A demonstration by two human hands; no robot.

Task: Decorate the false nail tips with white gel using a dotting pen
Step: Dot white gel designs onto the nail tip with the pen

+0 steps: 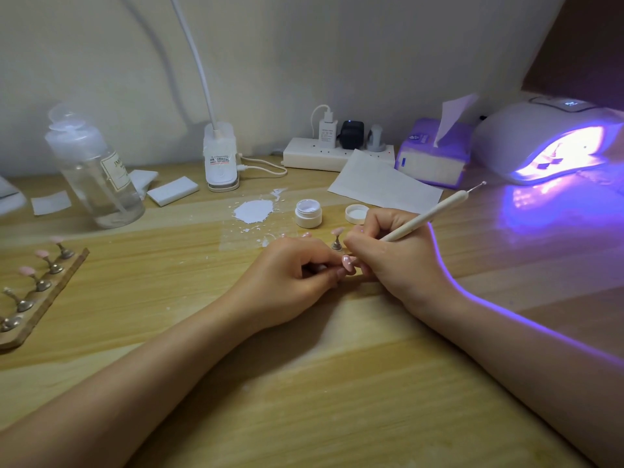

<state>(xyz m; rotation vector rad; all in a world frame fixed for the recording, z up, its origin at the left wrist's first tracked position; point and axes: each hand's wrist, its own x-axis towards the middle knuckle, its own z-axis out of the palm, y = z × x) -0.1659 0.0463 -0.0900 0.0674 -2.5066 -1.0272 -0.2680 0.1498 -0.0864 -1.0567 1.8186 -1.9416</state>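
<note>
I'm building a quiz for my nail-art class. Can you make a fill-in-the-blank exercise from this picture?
1. The right hand holds the ___ like a pencil.
2. The gel jar stands open; its ___ lies beside it on the table.
3. The left hand pinches a stand bearing a ___ nail tip.
4. The curing lamp at far right glows ___.

Missing words: dotting pen; lid; pink; purple

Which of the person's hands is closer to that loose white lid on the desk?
The right hand: its knuckles sit just in front of the lid. The left hand is farther, nearer the person and to the lid's left.
</note>
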